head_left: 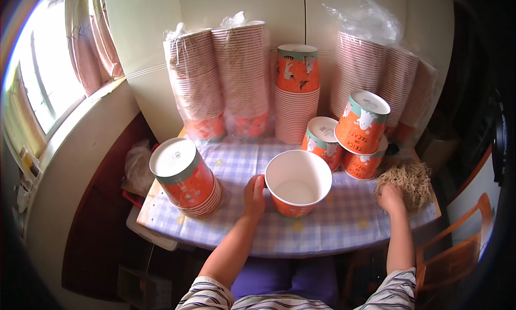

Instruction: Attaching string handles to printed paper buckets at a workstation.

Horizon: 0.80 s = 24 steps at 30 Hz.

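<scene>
Left hand point(253, 194): fingers curled against outer wall of open orange paper bucket point(297, 183), gripping its left side. Bucket upright on checked tablecloth point(333, 224), directly right of left hand, mouth up, interior white.

Right hand point(391, 197): closed down on heap of tan shredded paper filler point(411, 181); fingers buried, so degree of closure unclear. Heap lies under and beyond right hand.

Inverted bucket stack point(185, 178) left of left hand. Three tipped buckets point(349, 135) beyond, between hands. Bagged stacks point(220, 76) along wall.
</scene>
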### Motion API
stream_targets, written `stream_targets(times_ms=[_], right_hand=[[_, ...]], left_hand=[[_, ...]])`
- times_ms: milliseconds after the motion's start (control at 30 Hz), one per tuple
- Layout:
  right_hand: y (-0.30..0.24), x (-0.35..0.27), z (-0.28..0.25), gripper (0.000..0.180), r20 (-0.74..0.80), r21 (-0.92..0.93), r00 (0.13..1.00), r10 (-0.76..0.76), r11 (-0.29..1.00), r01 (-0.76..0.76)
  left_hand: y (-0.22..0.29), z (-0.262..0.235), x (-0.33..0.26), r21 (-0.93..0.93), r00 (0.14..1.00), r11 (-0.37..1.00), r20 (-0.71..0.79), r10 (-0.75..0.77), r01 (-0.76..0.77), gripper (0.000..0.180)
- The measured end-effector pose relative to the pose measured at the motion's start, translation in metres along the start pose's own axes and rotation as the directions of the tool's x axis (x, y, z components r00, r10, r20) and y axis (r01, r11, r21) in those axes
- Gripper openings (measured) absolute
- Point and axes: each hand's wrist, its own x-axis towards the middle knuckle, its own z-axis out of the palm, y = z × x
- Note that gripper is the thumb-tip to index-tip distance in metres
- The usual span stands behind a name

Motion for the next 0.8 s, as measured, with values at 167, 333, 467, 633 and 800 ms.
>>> stream_targets(times_ms=[167,333,467,633,800], right_hand=[[0.015,0.002,0.008,0.019,0.181,-0.116,0.980,-0.079,0.988,0.101],[0.022,0.005,0.015,0.012,0.046,0.028,0.998,-0.044,0.999,0.043],[0.018,0.004,-0.009,0.013,-0.100,0.153,0.992,-0.071,0.985,0.086],[0.026,0.011,-0.024,0.015,-0.072,0.212,0.995,-0.075,0.973,0.089],[0.026,0.029,-0.043,0.017,-0.138,0.277,0.972,-0.189,0.935,0.221]], left_hand=[[0.001,0.005,-0.006,-0.106,1.000,0.994,0.000,0.019,-0.019,0.031],[0.007,0.006,-0.005,-0.061,1.000,0.998,-0.005,0.022,-0.022,0.037],[0.005,0.006,-0.006,-0.038,0.999,0.999,-0.036,0.033,-0.035,0.038],[0.000,0.004,-0.003,0.064,0.998,0.996,-0.007,0.055,-0.055,0.038],[0.007,0.000,0.000,0.095,0.998,0.994,-0.027,0.053,-0.051,0.038]])
